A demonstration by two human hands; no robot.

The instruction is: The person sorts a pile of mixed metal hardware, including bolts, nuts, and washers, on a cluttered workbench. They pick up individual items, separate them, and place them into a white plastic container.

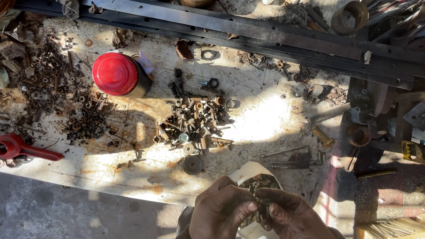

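Fingers of both your hands, left hand (218, 219) and right hand (291, 219), pinch a small rusty bolt (262, 212) between them, standing roughly upright, over the white container (248, 173) at the bench (101, 162) edge.

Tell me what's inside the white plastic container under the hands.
The white plastic container holds rusty nuts and bolts. The left hand and right hand cover its lower part, so the rest is hidden.

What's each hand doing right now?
Left hand: closed, pinching a small metal piece.
Right hand: closed on the same piece, above the white container.
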